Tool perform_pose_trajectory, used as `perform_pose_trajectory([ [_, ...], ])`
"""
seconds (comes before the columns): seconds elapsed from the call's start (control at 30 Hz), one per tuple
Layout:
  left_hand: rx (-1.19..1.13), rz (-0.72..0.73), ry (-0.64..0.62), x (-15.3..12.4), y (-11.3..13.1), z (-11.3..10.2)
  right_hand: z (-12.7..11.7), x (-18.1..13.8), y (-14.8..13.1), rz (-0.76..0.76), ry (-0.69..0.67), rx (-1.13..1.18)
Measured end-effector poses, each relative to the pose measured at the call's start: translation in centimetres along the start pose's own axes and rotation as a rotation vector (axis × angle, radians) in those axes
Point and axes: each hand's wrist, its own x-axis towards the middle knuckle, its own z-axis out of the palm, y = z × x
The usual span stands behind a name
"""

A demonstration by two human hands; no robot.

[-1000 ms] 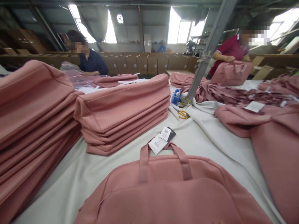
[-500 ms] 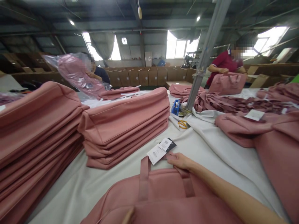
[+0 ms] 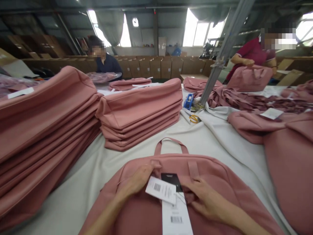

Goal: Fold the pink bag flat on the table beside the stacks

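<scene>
A pink bag (image 3: pixel 220 186) with two short handles lies flat on the table right in front of me. My left hand (image 3: pixel 137 181) rests on its upper left part, fingers curled at the base of a handle. My right hand (image 3: pixel 202 195) presses on the bag's front, fingers bent into the fabric by the tags. Between my hands lie white barcode tags (image 3: pixel 162 191) and a black tag (image 3: pixel 172 179), folded back onto the bag.
Two stacks of folded pink bags stand at left (image 3: pixel 36 130) and centre (image 3: pixel 141 114). More pink bags (image 3: pixel 288 156) lie at right. Yellow scissors (image 3: pixel 194 118) and a blue tape dispenser (image 3: pixel 188 101) sit by a metal post (image 3: pixel 225 52). Two other people work at the table's far side.
Both my hands have come onto the bag. The tags, which hung past the handles on the table, now lie folded back on the bag's front. The person at far left has lowered a plastic-wrapped bag.
</scene>
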Motion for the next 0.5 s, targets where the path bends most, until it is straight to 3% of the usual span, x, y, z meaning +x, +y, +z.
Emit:
perform_pose_trajectory([
  [0.1, 0.457, 0.123, -0.098, -3.3, 1.1, 2.0, 1.6, -2.4, 1.0, -0.061, 0.062, -0.111],
  [0.23, 0.633, 0.175, -0.167, -6.6, 0.1, 5.8, 3.1, -3.4, -0.5, -0.014, 0.271, -0.138],
  [0.4, 0.936, 0.273, 0.003, -7.7, -3.0, 9.1, 6.4, -2.9, -2.0, -0.067, -0.035, -0.308],
  [0.5, 1.142, 0.401, 0.170, -8.2, -4.0, 10.0, 9.4, -2.8, -0.2, -0.151, -0.010, -0.498],
])
